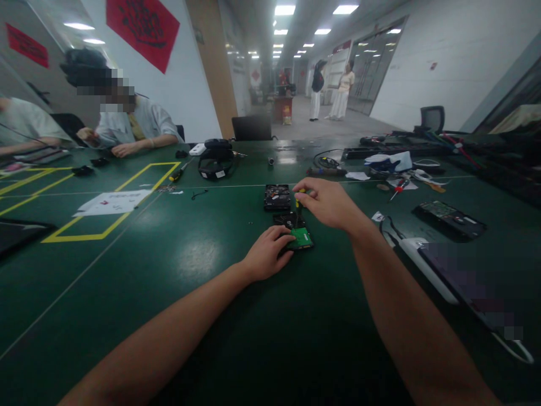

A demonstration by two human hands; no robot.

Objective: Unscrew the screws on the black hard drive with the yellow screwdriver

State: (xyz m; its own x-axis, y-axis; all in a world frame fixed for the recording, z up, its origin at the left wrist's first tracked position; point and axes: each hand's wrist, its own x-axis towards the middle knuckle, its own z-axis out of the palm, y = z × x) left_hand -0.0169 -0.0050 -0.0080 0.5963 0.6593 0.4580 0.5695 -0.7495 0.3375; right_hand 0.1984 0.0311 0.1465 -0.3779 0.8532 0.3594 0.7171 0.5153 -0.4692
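In the head view, a person works at a green bench with two bare hands. The right hand has its fingers closed around the yellow handle of a small screwdriver. The screwdriver stands nearly upright, and its tip points down at a black hard drive with a green plate on its near end. The tip is too small to tell if it sits in a screw. The left hand lies low on the left side of this hard drive. Its fingers are bent and touch the green plate, but I cannot tell if they grip it or just press on it. The hard drive lies flat on the bench, in front of the person. Just behind it is a second drive, dark on top. To the right, well apart, lies a third drive, and a red screwdriver is farther back. On the left, white paper lies across some yellow tape. A black headset sits near the far edge. Across the bench, a person in a light top is sitting.
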